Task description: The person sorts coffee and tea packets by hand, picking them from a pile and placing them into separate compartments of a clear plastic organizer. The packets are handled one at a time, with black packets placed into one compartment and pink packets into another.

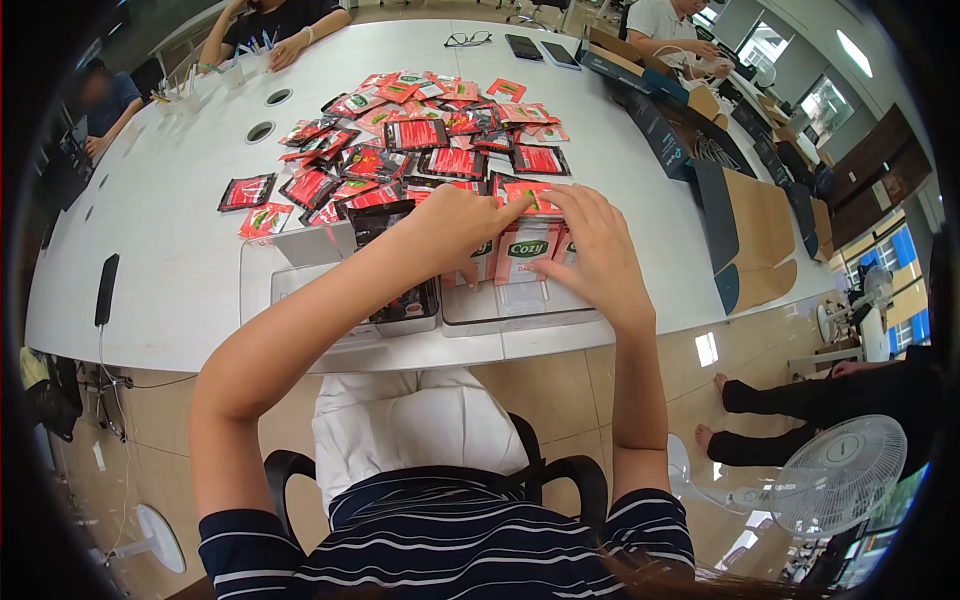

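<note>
Taking the front pink Cozy packet (526, 256) as centre of the clock, with 12 o'clock toward the far side of the white table (160, 260), can place both hands very near to it. At 10 o'clock, the left hand (455, 225), with index finger stretched toward the packet tops and thumb hanging down at 9 o'clock, before the neighbouring pink packet. At 3 o'clock, the right hand (605, 250), with fingers curved toward 1 o'clock and thumb low at the front packet's edge, apparently touching. Nearer, therefore: the right hand, by its thumb.

Fingers of both hands partly bent, neither flat nor made into a fist; cannot tell whether really pressing or only resting against the packets.

Standing upright in the clear tray (520, 300), side by side with other pink packets. Nearly square in the face, so only a weak long axis, from 12 to 6; for the tray, on the contrary, from 9 to 3. At 12 o'clock, just above, a red packet (527, 188) near the fingertips of both hands; cannot tell whether lying on the row or lifted.

At 8 o'clock, dark packets (408, 305). At 11 o'clock, beyond the left hand, a loose heap of packets (415, 135).
</note>
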{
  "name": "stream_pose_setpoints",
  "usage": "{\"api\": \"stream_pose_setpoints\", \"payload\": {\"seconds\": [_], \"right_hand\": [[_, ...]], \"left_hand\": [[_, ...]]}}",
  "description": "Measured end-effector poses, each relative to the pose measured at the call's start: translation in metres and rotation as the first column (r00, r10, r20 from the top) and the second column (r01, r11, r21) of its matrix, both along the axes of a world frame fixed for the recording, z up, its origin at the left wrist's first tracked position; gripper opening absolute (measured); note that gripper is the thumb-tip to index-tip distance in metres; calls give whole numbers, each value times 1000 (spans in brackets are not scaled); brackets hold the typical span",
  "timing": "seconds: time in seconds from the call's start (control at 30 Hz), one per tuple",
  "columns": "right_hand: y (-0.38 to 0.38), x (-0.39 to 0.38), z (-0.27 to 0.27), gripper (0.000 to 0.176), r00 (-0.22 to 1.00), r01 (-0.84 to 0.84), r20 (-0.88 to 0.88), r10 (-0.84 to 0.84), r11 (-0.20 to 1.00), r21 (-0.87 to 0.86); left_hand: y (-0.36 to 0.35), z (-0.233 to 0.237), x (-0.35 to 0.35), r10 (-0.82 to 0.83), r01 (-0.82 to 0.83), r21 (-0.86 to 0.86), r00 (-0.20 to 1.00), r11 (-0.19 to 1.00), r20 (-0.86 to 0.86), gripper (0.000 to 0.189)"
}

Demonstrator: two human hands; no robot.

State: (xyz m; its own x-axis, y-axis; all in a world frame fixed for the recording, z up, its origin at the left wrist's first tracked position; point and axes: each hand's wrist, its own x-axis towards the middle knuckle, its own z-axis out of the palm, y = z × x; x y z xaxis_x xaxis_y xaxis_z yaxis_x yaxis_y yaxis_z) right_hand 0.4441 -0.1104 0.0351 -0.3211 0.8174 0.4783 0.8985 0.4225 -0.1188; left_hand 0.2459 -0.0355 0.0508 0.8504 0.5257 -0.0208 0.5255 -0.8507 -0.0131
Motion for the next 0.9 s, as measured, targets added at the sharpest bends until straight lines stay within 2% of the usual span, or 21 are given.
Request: {"api": "stream_pose_setpoints", "payload": {"seconds": [0.03, 0.2, 0.3, 0.37, 0.43, 0.47, 0.53, 0.57, 0.6, 0.7, 0.73, 0.83, 0.9], "right_hand": [[0, 0, 1, 71, 1000, -5, -20, 6, 1000, 6], [-4, 8, 6, 61, 980, 8, -197, 3, 998, 55], [-11, 21, 6, 45, 891, 38, -452, -45, 999, -25], [-13, 37, -4, 36, 829, 66, -557, -51, 998, 8], [-15, 50, -19, 39, 765, 96, -641, -65, 995, 14], [-16, 55, -26, 44, 735, 110, -673, -79, 994, 4], [-16, 61, -40, 61, 679, 152, -723, -128, 988, -32], [-15, 64, -48, 60, 651, 178, -745, -146, 983, -37], [-13, 67, -57, 60, 622, 203, -766, -163, 978, -43], [-10, 72, -70, 59, 464, 252, -847, -261, 955, -157], [-10, 73, -72, 59, 397, 257, -867, -301, 943, -210], [-8, 76, -75, 61, 401, 270, -864, -305, 940, -207], [-9, 75, -76, 61, 405, 283, -859, -313, 936, -208]], "left_hand": [[-1, 2, -1, -10, 10, 9, 1000, 1000, 2, 105], [1, -1, -11, -47, 27, 78, 965, 997, 257, 84], [8, 8, -23, -55, 3, 137, 923, 991, 382, 65], [16, 16, -34, -11, -49, 136, 912, 989, 410, 55], [32, 24, -47, 63, -115, 112, 919, 987, 389, 48], [39, 28, -51, 119, -152, 55, 915, 987, 385, 37], [69, 21, -62, 107, -115, 3, 927, 993, 360, 35], [83, 16, -66, 100, -98, -24, 932, 995, 347, 34], [87, 19, -62, 185, -162, -114, 951, 980, 246, 35], [120, -10, -61, 54, -24, -140, 975, 990, 215, 40], [129, -12, -55, 82, -49, -292, 991, 955, 102, 63], [146, -25, -39, 102, -114, -441, 994, 890, -50, 96], [150, -33, -32, 20, -35, -396, 999, 917, -43, 113]]}}
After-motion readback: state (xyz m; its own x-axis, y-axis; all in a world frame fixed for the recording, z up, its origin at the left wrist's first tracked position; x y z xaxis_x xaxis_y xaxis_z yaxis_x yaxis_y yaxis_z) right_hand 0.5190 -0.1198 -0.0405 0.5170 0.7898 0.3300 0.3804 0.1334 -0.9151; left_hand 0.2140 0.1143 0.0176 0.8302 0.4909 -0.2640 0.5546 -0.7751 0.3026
